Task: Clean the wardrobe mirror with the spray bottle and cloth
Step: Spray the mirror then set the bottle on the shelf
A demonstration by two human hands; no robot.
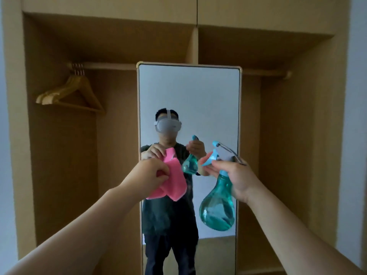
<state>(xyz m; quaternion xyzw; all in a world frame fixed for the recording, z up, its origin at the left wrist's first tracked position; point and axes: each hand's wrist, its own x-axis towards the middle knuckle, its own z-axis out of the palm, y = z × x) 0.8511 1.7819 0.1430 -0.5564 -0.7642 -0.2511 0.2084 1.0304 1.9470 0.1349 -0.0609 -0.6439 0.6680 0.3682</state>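
Note:
A tall mirror (pixel 188 92) in a thin gold frame stands upright in the middle of an open wooden wardrobe. My left hand (pixel 149 173) grips a bunched pink cloth (pixel 174 181) just in front of the glass, at chest height. My right hand (pixel 236 179) holds a teal, bulb-shaped spray bottle (pixel 217 207) by its neck, fingers at the light-blue trigger, nozzle tilted up and left toward the mirror. The glass reflects a person wearing a headset, with the cloth and the bottle.
The wardrobe (pixel 59 155) has a left and a right bay split by a vertical panel above the mirror. Several wooden hangers (pixel 73 92) hang on the left rail. A bare rail (pixel 266 72) crosses the right bay. Pale walls flank the wardrobe.

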